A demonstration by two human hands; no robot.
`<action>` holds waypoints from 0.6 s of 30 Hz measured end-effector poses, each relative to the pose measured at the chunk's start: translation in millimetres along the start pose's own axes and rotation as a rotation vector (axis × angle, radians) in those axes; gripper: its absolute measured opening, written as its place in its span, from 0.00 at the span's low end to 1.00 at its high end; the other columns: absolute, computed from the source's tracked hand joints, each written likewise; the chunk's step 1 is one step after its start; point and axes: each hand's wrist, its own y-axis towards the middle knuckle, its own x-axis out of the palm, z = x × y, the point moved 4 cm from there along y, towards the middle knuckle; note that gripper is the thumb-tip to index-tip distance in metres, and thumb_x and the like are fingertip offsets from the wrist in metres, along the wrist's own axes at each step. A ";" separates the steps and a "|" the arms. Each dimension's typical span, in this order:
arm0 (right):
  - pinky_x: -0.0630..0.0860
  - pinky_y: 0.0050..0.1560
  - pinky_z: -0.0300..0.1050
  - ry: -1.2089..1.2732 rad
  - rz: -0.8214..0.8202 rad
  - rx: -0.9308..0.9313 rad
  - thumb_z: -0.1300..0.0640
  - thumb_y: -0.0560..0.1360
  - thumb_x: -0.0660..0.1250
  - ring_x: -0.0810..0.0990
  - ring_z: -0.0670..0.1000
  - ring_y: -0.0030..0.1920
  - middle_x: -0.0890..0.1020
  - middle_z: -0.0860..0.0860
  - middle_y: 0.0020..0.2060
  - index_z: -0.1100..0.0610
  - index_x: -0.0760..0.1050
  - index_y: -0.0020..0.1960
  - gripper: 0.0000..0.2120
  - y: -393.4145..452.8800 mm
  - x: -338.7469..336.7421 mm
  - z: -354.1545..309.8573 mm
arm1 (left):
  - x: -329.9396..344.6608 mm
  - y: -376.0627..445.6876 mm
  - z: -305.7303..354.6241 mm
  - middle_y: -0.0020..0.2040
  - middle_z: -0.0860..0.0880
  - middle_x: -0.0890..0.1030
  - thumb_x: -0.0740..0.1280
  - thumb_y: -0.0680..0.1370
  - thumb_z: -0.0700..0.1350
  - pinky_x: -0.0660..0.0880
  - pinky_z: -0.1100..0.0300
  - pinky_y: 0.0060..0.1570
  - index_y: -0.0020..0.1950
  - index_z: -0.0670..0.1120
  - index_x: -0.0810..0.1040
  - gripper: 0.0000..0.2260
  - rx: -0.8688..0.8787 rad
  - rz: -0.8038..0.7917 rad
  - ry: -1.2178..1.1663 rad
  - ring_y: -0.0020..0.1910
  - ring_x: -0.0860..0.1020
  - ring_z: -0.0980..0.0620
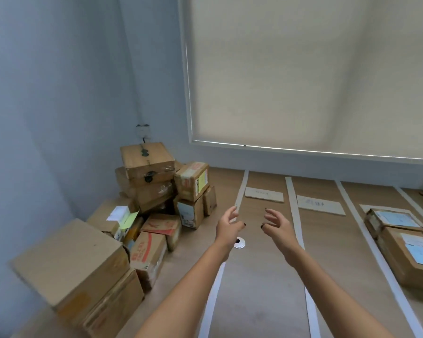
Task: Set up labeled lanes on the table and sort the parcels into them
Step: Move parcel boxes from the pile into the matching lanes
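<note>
White strips [295, 211] divide the wooden table [259, 276] into lanes. Two cardboard label cards [264, 194] [321, 205] lie at the far ends of the first two lanes. A pile of cardboard parcels [156, 191] stands at the left. Two parcels [410, 252] lie in a lane at the right. My left hand [228, 225] and my right hand [275, 224] hover above the first lane, palms facing each other, fingers loosely spread, holding nothing.
A large box [71, 262] sits at the near left on top of another. A round cable grommet [239, 243] is set in the table below my left hand. A wall and a window blind [303, 69] close off the far side.
</note>
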 end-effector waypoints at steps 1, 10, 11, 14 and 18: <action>0.72 0.56 0.45 0.001 -0.019 -0.001 0.68 0.74 0.62 0.75 0.52 0.56 0.74 0.58 0.62 0.58 0.68 0.69 0.23 1.3 12.5 -4.3 | -12.0 -0.1 0.9 0.66 0.45 0.73 0.63 0.75 0.33 0.71 0.55 0.61 0.72 0.46 0.66 0.25 0.000 0.015 -0.005 0.63 0.72 0.49; 0.75 0.59 0.51 -0.029 -0.295 -0.039 0.67 0.74 0.63 0.75 0.55 0.59 0.75 0.58 0.60 0.60 0.68 0.68 0.23 8.3 156.7 -40.1 | -152.7 -15.9 17.0 0.67 0.44 0.71 0.61 0.76 0.33 0.72 0.51 0.63 0.72 0.47 0.65 0.25 0.023 0.241 -0.019 0.64 0.72 0.45; 0.75 0.58 0.49 -0.037 -0.341 -0.052 0.67 0.74 0.63 0.75 0.55 0.58 0.75 0.58 0.60 0.59 0.68 0.68 0.23 6.7 177.2 -45.1 | -174.0 -19.9 21.6 0.67 0.44 0.71 0.61 0.76 0.32 0.73 0.53 0.60 0.72 0.46 0.65 0.25 0.035 0.287 -0.018 0.64 0.72 0.45; 0.74 0.52 0.44 -0.052 -0.471 -0.099 0.65 0.74 0.64 0.75 0.52 0.56 0.75 0.56 0.59 0.59 0.67 0.69 0.23 -2.0 239.4 -61.5 | -243.9 -40.8 37.1 0.67 0.42 0.72 0.61 0.76 0.31 0.72 0.55 0.59 0.72 0.45 0.66 0.25 0.091 0.458 0.001 0.63 0.73 0.47; 0.74 0.59 0.49 -0.100 -0.612 -0.133 0.63 0.74 0.64 0.75 0.53 0.57 0.75 0.57 0.61 0.58 0.67 0.69 0.23 -17.8 310.1 -74.4 | -334.1 -88.0 39.5 0.67 0.44 0.73 0.62 0.76 0.32 0.71 0.60 0.56 0.71 0.45 0.67 0.24 0.083 0.688 0.062 0.63 0.72 0.49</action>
